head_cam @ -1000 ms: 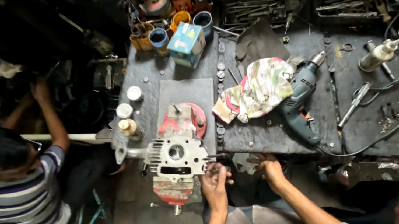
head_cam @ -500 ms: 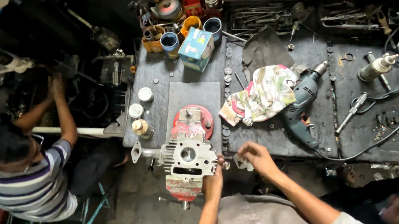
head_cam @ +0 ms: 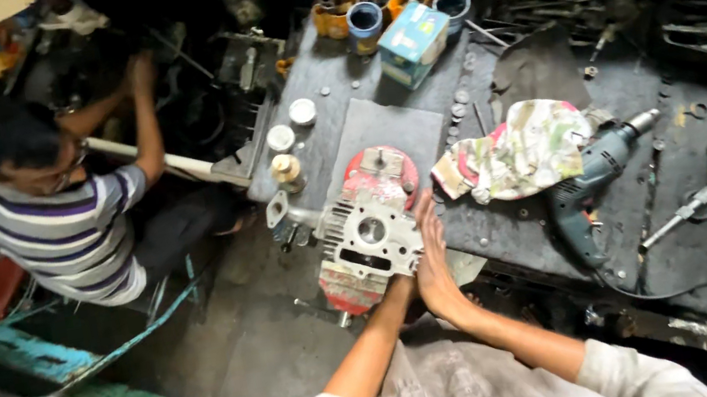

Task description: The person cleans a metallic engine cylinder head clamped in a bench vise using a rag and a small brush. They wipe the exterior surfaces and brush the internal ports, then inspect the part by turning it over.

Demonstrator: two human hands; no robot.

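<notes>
Grey, oil-stained workbench (head_cam: 574, 237) carries a finned engine block (head_cam: 366, 240) with red housing at its front-left edge. Right hand (head_cam: 434, 262) lies flat and open against the block's right side; left hand (head_cam: 400, 285) is hidden behind it — grip cannot be told. Step judged: steadying the block. A blue electric drill (head_cam: 593, 185) lies beside a patterned rag (head_cam: 519, 150).

A light-blue cardboard box (head_cam: 414, 42) with a yellow-and-white printed side stands well beyond the right hand (head_cam: 433, 257), among round tins at the bench's far edge.
</notes>
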